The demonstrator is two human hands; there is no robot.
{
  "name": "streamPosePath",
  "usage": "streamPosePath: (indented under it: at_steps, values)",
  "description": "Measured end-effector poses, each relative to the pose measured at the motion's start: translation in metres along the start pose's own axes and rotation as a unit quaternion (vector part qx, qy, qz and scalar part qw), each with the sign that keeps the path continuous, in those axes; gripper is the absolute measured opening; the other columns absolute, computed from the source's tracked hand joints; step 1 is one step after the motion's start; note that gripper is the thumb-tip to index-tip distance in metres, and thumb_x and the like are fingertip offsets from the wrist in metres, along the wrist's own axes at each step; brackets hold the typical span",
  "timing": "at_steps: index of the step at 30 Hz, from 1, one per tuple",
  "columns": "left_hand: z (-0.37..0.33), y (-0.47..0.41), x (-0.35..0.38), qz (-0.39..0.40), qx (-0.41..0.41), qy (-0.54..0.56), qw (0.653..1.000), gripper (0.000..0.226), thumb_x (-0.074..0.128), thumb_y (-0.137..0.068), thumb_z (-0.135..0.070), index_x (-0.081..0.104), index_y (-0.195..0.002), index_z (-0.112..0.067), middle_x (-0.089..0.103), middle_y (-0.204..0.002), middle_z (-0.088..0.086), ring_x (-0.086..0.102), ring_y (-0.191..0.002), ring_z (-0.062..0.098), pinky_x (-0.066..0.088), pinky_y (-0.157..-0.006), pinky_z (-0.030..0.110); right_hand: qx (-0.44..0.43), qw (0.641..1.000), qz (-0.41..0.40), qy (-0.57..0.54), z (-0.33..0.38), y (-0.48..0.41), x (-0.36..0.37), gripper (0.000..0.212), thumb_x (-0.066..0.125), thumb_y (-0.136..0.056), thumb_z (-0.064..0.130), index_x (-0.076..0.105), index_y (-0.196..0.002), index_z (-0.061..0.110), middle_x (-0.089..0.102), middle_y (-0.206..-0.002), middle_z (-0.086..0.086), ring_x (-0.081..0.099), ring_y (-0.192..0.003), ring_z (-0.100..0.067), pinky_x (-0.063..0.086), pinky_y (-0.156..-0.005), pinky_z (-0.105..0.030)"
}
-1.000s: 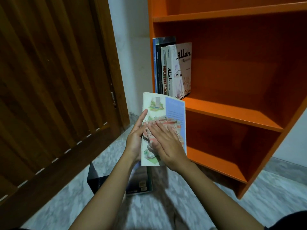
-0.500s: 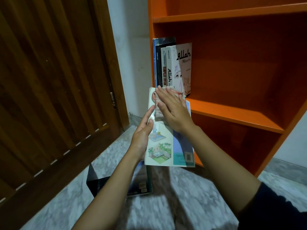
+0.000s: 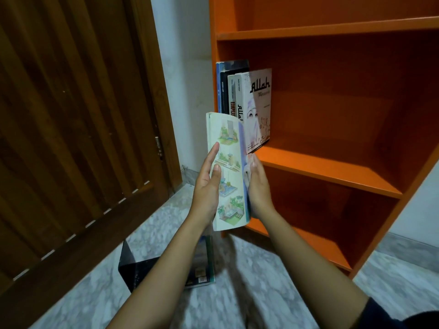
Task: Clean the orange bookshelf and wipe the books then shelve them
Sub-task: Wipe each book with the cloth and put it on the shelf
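Note:
I hold a thin book with garden pictures on its pale cover [image 3: 230, 172] upright in front of the orange bookshelf [image 3: 332, 172]. My left hand [image 3: 207, 186] grips its left edge, thumb on the cover. My right hand [image 3: 257, 186] presses against the book's far side with a white cloth [image 3: 247, 173] peeking out under the fingers. Several books [image 3: 247, 100] stand at the left end of the middle shelf, the outermost showing a cover titled "Allah".
A dark wooden slatted door [image 3: 78, 138] fills the left. On the marble floor below my arms lie a black object [image 3: 135, 271] and another book [image 3: 202, 264]. The other shelves hold nothing that I can see.
The book has turned from flat-facing to nearly edge-on and upright. My right hand moved off the front cover to the book's right side.

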State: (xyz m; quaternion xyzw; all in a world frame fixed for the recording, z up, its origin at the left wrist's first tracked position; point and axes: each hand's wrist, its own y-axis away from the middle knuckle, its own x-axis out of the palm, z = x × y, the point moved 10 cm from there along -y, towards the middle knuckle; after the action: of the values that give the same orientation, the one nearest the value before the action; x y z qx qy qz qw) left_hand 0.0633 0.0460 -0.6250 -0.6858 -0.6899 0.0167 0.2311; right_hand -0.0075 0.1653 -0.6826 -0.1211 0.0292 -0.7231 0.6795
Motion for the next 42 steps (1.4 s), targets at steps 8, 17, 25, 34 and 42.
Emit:
streamPosePath:
  at_steps: [8, 17, 25, 34, 42]
  values:
    - [0.007, -0.002, -0.013, -0.065, -0.045, 0.139, 0.987, 0.042, 0.033, -0.101, -0.014, 0.043, -0.135, -0.037, 0.057, -0.131, 0.004, 0.061, -0.114, 0.02, 0.048, -0.098, 0.044, -0.289, 0.913, 0.063, 0.28, 0.05, 0.054, 0.043, 0.047, 0.03, -0.098, 0.045, 0.033, -0.143, 0.032, 0.029, -0.15, 0.016, 0.021, -0.142, -0.003, 0.019, -0.117, -0.034]
    - [0.011, 0.004, -0.029, -0.094, -0.073, 0.236, 0.964, 0.039, 0.034, -0.101, -0.016, 0.046, -0.132, -0.037, 0.068, -0.112, 0.0, 0.065, -0.104, 0.024, 0.055, -0.084, 0.043, -0.437, 0.809, 0.122, 0.375, 0.039, 0.089, 0.045, 0.045, 0.026, -0.101, 0.046, 0.036, -0.142, 0.029, 0.032, -0.15, 0.01, 0.022, -0.144, -0.016, 0.019, -0.114, -0.048]
    - [0.008, 0.005, -0.016, -0.023, -0.09, 0.192, 0.977, 0.04, 0.036, -0.1, -0.011, 0.05, -0.126, -0.038, 0.065, -0.12, -0.001, 0.064, -0.108, 0.023, 0.053, -0.088, 0.044, -0.081, 0.996, -0.04, 0.005, -0.001, 0.04, -0.02, 0.04, 0.038, -0.097, 0.051, 0.033, -0.137, 0.052, 0.03, -0.15, 0.019, 0.029, -0.139, -0.003, 0.029, -0.114, -0.046]
    - [-0.022, 0.004, -0.031, -0.049, 0.033, -0.005, 0.998, 0.034, 0.038, -0.099, -0.013, 0.047, -0.127, -0.031, 0.053, -0.135, 0.008, 0.064, -0.103, 0.016, 0.058, -0.075, 0.029, -0.017, 0.995, 0.054, -0.078, -0.005, 0.035, -0.031, 0.055, 0.065, -0.086, 0.023, 0.044, -0.137, 0.026, 0.051, -0.136, 0.01, 0.052, -0.122, -0.005, 0.049, -0.095, -0.026]
    - [-0.016, -0.007, -0.054, -0.094, 0.051, -0.246, 0.963, 0.041, 0.034, -0.102, -0.018, 0.044, -0.131, -0.045, 0.046, -0.123, -0.011, 0.055, -0.112, 0.015, 0.055, -0.083, 0.028, 0.001, 0.988, 0.04, -0.149, 0.003, 0.036, -0.042, 0.059, 0.073, -0.074, 0.013, 0.055, -0.129, 0.024, 0.064, -0.124, -0.009, 0.06, -0.114, -0.031, 0.045, -0.098, -0.056]
